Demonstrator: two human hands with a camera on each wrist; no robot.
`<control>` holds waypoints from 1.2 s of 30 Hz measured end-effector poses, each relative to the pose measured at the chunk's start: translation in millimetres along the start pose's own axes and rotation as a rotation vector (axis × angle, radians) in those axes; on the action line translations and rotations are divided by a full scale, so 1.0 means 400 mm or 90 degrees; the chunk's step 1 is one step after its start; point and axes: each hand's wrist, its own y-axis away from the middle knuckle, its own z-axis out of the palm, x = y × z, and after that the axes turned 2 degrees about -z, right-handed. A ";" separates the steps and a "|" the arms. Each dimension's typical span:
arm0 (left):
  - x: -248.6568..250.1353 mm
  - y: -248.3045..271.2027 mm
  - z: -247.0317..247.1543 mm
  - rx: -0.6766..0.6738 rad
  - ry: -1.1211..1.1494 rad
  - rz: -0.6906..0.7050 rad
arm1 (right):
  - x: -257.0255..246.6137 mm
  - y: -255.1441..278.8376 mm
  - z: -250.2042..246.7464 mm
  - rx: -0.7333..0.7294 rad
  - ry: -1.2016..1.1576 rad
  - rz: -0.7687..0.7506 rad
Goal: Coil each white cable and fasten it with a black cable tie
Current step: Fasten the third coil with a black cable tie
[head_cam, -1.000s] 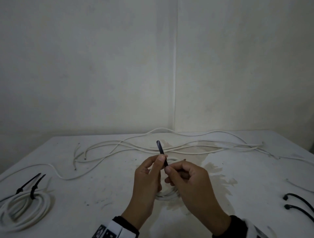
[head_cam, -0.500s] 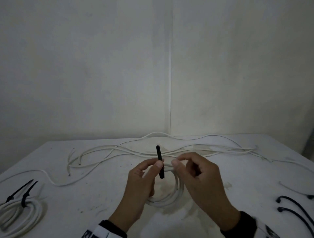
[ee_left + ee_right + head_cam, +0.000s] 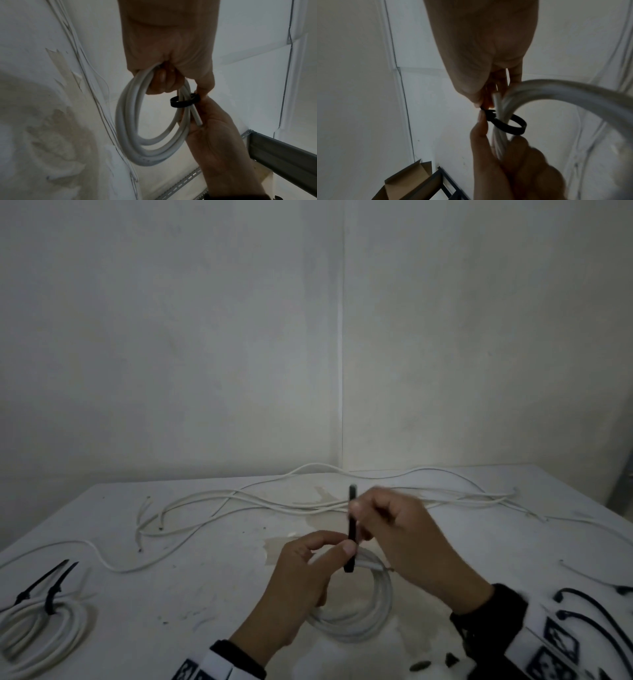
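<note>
The white coil (image 3: 137,135) is being gripped in the curled fingers of the left hand (image 3: 298,587), above the counter (image 3: 205,594). The black cable tie (image 3: 351,529), looped around the coil's strands, is being pinched by the right hand (image 3: 407,539). Compared with half a second ago, its tail is being drawn higher, and the right hand is being raised.

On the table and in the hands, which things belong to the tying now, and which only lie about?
In use:
- small white coil, gripped by the left hand
- black cable tie looped around it, pulled by the right hand

Lying about:
- finished coil, already tied
- loose white cables
- spare black ties
- table
</note>
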 end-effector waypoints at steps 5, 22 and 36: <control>0.010 0.006 0.011 -0.001 -0.017 0.011 | -0.013 -0.016 0.003 0.050 -0.065 0.054; 0.019 0.012 0.021 0.015 -0.066 0.128 | -0.005 0.001 0.023 0.116 0.126 -0.153; 0.005 0.004 -0.032 0.050 -0.058 0.015 | 0.014 0.017 0.055 -0.051 -0.042 0.013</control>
